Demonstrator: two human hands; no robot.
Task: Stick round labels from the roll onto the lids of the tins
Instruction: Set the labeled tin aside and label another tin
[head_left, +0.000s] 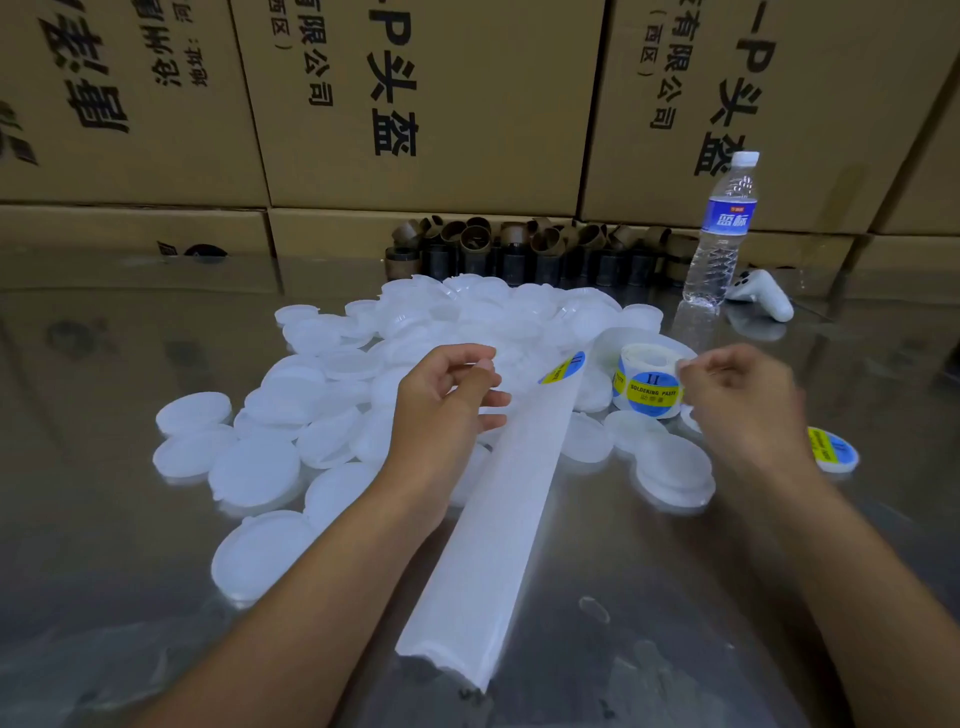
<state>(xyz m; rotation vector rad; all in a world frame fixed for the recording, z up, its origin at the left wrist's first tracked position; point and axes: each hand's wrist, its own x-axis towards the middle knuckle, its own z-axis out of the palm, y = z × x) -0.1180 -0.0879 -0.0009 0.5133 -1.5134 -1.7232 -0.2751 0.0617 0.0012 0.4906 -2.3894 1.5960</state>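
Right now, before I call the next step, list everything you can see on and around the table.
plain lids: many, white, heaped and spread mid-table
labelled lid: one, white, yellow-blue sticker, far right
label roll: one, yellow-blue, upright by right hand
backing strip: one, white, running from roll towards viewer, one label on it
water bottle: one, clear, back right
controller: one, white, beside bottle
cardboard cores: many, brown, back edge
cartons: several, brown, behind table
table: one, steel
left hand: fingers loosely curled, beside strip
right hand: fingers curled at roll; grip unclear
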